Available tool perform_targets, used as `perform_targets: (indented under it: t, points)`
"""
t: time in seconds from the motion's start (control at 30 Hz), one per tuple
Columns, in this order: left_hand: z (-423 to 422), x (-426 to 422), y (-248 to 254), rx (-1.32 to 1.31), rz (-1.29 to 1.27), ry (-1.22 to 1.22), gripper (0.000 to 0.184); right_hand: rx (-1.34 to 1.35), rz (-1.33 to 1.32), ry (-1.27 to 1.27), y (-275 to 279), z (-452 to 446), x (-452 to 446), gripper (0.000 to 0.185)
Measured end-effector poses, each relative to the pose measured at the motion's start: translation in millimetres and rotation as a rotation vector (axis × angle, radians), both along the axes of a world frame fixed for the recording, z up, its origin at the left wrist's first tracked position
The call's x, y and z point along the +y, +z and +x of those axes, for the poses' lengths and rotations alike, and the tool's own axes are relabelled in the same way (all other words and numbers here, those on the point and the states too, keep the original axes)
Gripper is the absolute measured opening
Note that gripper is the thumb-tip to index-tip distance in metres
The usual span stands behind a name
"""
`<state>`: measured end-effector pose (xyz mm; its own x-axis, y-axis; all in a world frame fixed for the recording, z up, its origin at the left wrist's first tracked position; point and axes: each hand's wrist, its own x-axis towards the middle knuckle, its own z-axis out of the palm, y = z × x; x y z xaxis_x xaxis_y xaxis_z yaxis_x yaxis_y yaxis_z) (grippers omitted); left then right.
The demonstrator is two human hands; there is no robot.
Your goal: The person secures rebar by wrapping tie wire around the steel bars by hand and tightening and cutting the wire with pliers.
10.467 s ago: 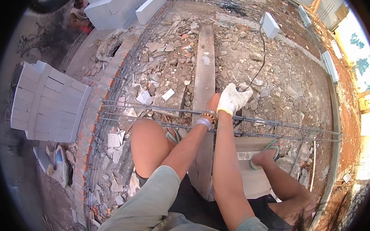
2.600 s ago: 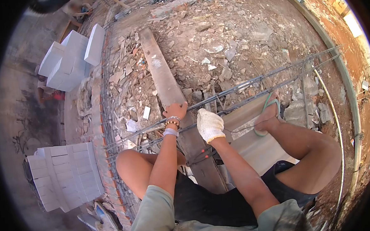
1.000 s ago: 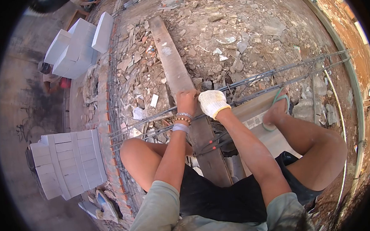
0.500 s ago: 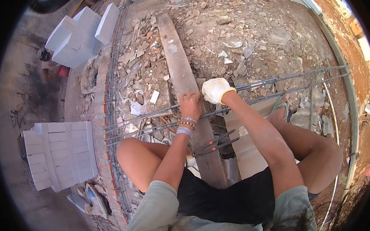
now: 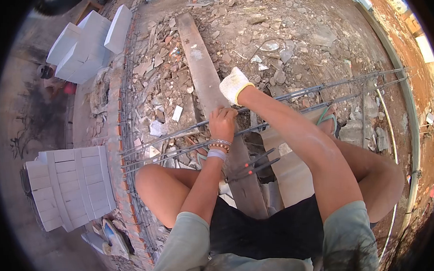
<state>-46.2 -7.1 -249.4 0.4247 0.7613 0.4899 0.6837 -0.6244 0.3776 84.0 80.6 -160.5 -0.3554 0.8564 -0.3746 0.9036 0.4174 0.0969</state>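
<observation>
My left hand (image 5: pixel 222 123), bare with bracelets at the wrist, is closed around the far pair of steel bars (image 5: pixel 187 130) where they cross a wooden plank (image 5: pixel 202 68). My right hand (image 5: pixel 235 85), in a white knit glove, is closed above the plank, just beyond the bars. A thin dark line like wire (image 5: pixel 258 50) curves over the rubble near the glove; whether the fingers hold it is hidden. Pincers (image 5: pixel 252 169) with dark handles and red marks lie across the plank between my legs. A second pair of bars (image 5: pixel 293 117) runs nearer to me.
Broken rubble (image 5: pixel 310 44) surrounds the plank. Along the left runs a brick edge (image 5: pixel 125 188) with long rebar beside it. Beyond stand stacked pale blocks (image 5: pixel 71 185) and large white blocks (image 5: pixel 85 49). A person (image 5: pixel 55 84) is at far left. A concrete edge (image 5: pixel 401 79) lies right.
My right hand has moved up and slightly left, away from the bars. My left hand stays on the bars. The view has shifted slightly.
</observation>
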Motion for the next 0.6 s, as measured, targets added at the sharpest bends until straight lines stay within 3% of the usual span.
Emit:
perform_targets:
  t: [0.17,0.33,0.47,0.6]
  points:
    - [-8.1,23.4,18.8,0.241,0.095,-0.262,0.012,-0.084,0.204,0.292,-8.7,-4.3,16.9,0.019]
    - [-11.3,49.6,26.4,0.494,0.288,-0.547,0.015,-0.073,0.211,0.305,-0.8,-5.4,14.9,0.022]
    - [-8.0,72.5,22.8,0.398,0.473,-0.79,0.006,-0.097,0.226,0.314,12.4,-1.5,11.6,0.024]
    - [-2.4,73.3,36.9,0.564,0.411,-0.819,0.007,-0.097,0.317,0.287,26.3,13.7,0.1,0.021]
